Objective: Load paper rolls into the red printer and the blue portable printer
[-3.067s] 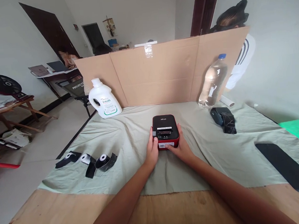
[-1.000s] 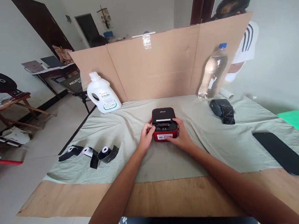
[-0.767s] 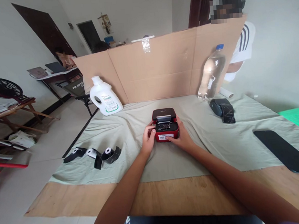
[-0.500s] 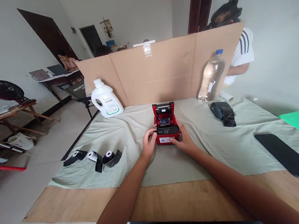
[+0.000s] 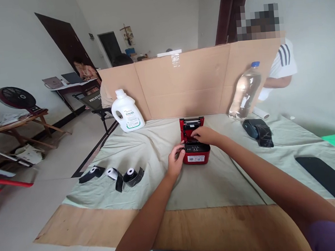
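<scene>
A small red and black label printer (image 5: 198, 158) stands on the cloth in front of me with its lid (image 5: 192, 122) raised. My left hand (image 5: 176, 160) holds the printer's left front corner, thumb and fingers against its side. Over the open paper bay is my right hand (image 5: 208, 135), its fingers closed and bent down inside. Those fingertips cover most of the bay, so what they grip cannot be made out. To the left lie three partly unwound black rolls with white cores: a left roll (image 5: 93, 171), a middle roll (image 5: 112, 173) and a right roll (image 5: 131, 176).
A cardboard screen (image 5: 181, 85) backs the table, with a white jug (image 5: 128, 113) and a clear bottle (image 5: 244, 92) before it. On the right are a dark device (image 5: 250, 128) with a black strip and a black phone-like slab (image 5: 328, 180). Other people sit beyond.
My right hand has left the printer's right side and front and moved up into its open bay. My left hand stays at the left corner. The whole view has shifted slightly.
</scene>
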`<state>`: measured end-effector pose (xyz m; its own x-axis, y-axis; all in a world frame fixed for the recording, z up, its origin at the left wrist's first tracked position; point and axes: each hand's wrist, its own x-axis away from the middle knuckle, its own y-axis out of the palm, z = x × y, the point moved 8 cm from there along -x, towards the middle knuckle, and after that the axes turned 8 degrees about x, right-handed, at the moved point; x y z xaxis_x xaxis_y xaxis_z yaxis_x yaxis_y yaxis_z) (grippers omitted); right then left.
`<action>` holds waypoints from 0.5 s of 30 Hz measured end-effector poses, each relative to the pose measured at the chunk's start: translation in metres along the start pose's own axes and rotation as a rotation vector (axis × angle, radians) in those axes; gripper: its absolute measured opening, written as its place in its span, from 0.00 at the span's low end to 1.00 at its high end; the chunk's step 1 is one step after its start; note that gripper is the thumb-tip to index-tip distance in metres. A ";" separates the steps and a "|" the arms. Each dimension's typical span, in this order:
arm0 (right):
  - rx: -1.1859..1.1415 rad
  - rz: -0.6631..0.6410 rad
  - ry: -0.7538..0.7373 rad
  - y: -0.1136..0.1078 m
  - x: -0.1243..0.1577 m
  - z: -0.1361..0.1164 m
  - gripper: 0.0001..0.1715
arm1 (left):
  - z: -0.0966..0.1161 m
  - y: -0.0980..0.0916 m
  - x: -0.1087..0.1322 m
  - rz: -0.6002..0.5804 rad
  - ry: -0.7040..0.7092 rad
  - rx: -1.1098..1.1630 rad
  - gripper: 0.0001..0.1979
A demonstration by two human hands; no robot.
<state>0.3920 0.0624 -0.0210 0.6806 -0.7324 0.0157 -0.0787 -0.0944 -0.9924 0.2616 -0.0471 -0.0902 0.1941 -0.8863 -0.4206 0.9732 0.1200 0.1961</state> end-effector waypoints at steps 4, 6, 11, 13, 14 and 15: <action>0.070 -0.251 -0.019 0.010 -0.021 -0.012 0.14 | 0.002 0.000 -0.001 -0.007 0.011 0.000 0.14; 0.075 -0.314 -0.017 0.015 -0.028 -0.016 0.11 | 0.003 0.001 -0.002 -0.013 0.024 0.006 0.14; 0.132 -0.274 0.022 0.012 -0.033 -0.015 0.07 | 0.005 0.001 -0.003 -0.017 0.030 0.025 0.13; 0.104 -0.211 -0.008 0.002 -0.024 -0.014 0.07 | 0.003 0.001 -0.004 -0.014 0.020 0.028 0.13; 0.045 -0.179 -0.029 -0.005 -0.016 -0.014 0.07 | 0.001 0.000 -0.004 -0.015 0.016 0.030 0.13; -0.040 -0.137 -0.048 -0.012 -0.008 -0.015 0.08 | 0.001 0.000 -0.004 -0.020 0.015 0.033 0.13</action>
<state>0.3766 0.0592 -0.0071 0.7209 -0.6779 0.1439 -0.0106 -0.2185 -0.9758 0.2611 -0.0442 -0.0880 0.1767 -0.8815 -0.4379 0.9724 0.0874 0.2163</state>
